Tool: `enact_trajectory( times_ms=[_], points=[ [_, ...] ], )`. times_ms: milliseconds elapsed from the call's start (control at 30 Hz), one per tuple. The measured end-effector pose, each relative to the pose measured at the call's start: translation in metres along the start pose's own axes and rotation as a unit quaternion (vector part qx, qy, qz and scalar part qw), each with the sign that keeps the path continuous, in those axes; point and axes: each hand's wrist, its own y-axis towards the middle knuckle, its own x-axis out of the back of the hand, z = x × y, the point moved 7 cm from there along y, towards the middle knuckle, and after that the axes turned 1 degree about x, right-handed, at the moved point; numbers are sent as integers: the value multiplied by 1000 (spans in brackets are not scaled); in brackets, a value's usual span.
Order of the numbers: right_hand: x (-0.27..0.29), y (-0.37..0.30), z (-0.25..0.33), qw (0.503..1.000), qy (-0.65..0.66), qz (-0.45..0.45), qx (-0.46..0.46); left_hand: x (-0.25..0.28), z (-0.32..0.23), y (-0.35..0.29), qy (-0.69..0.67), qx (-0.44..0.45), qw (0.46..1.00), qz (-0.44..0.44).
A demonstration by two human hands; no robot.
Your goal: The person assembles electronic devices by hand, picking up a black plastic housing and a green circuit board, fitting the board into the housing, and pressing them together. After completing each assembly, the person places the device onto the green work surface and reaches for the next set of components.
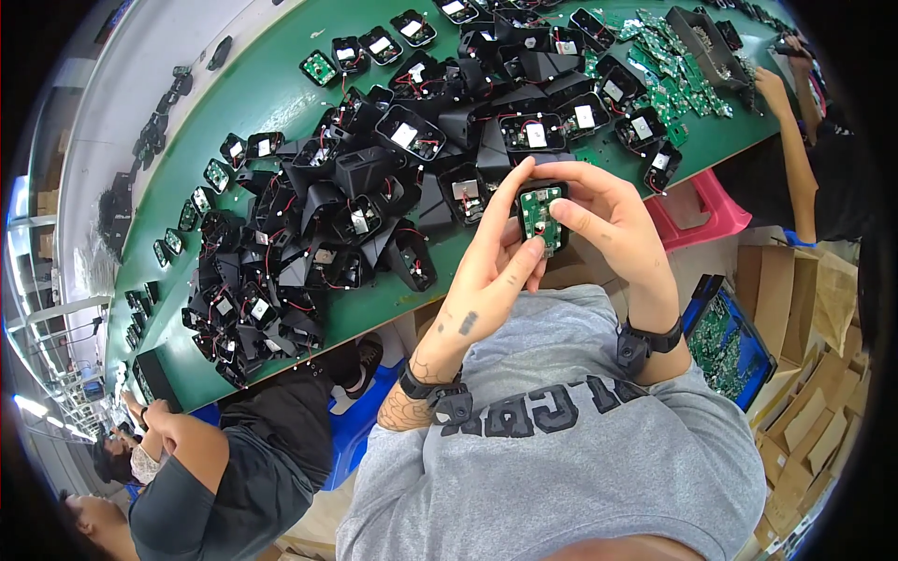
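Just above the frame's centre, the left hand [488, 276] and right hand [617, 224] grasped the green circuit board [540, 208], fingers [587, 174] around its edges, thumbs [578, 220] over its face, apparently for steadiness.

Legible lettering: I make out large dark block letters [558, 409] across the grey shirt [599, 472]. Any print on the green circuit board [540, 222] or the white rectangles [536, 135] inside black housings [360, 173] is too small for me to read.
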Motion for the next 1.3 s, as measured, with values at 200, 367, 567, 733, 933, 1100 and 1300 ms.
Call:
enact_trajectory(
  times_ms=[200,367,567,733,933,1100,1300],
  points=[
    [-3,-3,3,998,-32,-44,29,-6,-2,3,2,-2,1000,3],
    [-7,-5,3,997,1,-69,23,-1,1,6,89,-19,995,-44],
    [-12,-3,1,995,15,-60,79,7,0,7,178,-78,975,-107],
    [-10,-3,2,992,-1,-76,103,-1,-26,2,189,-200,957,-92],
    [-23,10,14,979,-30,-95,177,7,-48,0,282,-273,911,-127],
    [-13,25,35,987,-57,-57,142,8,-97,1,479,-285,825,-91],
    [103,4,53,952,-79,-222,197,117,-196,50,463,-207,817,-274]
  ],
)
